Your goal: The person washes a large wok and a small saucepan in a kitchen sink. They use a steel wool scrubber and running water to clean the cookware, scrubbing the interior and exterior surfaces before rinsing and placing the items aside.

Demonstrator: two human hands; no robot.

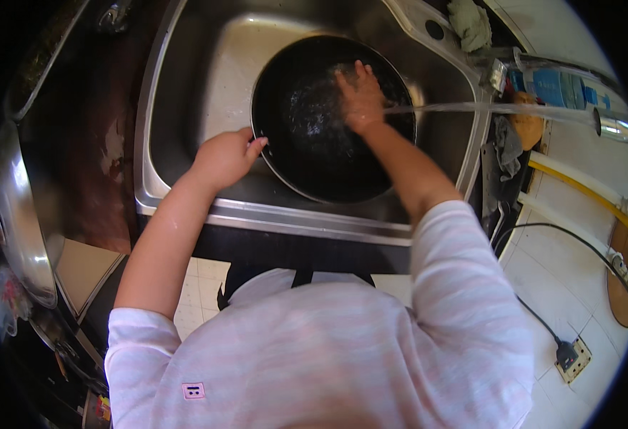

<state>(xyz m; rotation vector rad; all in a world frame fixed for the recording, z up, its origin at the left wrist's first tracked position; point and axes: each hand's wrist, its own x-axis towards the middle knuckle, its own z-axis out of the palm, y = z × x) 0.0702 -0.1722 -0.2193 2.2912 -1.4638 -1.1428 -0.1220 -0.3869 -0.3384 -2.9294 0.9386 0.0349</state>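
A round black pan (314, 166) with water in it lies in the stainless steel sink (228, 86). At its left edge my left hand (225, 158) grips the rim, thumb on the inner side. My right hand (362, 102) is over the inside of the pan, its fingers spread and holding nothing; whether it touches the pan's surface is hard to tell. A stream of water (453, 107) runs from the faucet spout (611, 126) at the right and meets the pan near my right wrist.
Behind the sink's right edge are a pale crumpled cloth (469, 24), a grey rag (506, 147) and a blue-labelled bottle (555, 88). A black plug (566, 354) sits in a wall socket. A large metal lid or pan (24, 214) is at the far left.
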